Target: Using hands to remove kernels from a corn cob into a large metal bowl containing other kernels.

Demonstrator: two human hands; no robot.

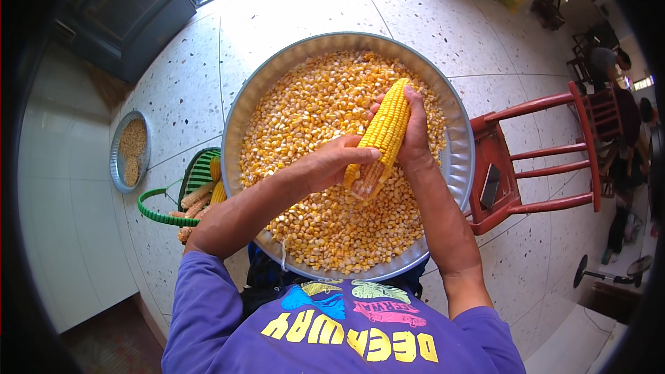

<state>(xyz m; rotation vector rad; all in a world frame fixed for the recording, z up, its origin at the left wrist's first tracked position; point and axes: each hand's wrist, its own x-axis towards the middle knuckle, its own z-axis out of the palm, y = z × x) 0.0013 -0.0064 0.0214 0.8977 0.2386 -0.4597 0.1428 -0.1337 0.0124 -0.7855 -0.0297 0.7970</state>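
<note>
A yellow ear of corn (387,127) is tilted above a wide round metal basin (464,166) on my lap. Loose corn kernels (306,119) fill much of the basin. My right hand (414,127) grips the ear along its right side, with fingertips showing behind it. My left hand (345,161) lies at the ear's lower part, the thumb pressed on its kernels. Near that thumb the lower end shows bare cob (368,176), with some kernels still around it.
Left of the basin, a green basket (166,221) holds cobs and yellow ears. Farther left is a small metal tray (112,158) of pale grain. A red wooden chair (545,208) with a phone (490,187) on its seat stands at right. A person (605,65) is in the background.
</note>
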